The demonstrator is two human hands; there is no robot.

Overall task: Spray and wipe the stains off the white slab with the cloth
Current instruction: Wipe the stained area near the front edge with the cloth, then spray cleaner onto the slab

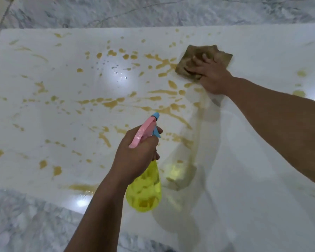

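A white slab point(53, 115) fills most of the view, spattered with many yellow-brown stains point(109, 103) across its left and middle. My left hand point(136, 153) grips a spray bottle point(145, 190) with a yellow body and a pink head, its blue nozzle pointing toward the far side of the slab. My right hand point(210, 74) presses flat on a brown cloth point(200, 55) at the slab's far right, fingers spread over it. The slab to the right of the bottle looks free of stains. A few water droplets point(116, 71) glint near the middle.
Grey-veined marble floor point(25, 224) surrounds the slab at the near left and along the far edge point(153, 11). A few stains point(301, 73) remain at the slab's far right edge.
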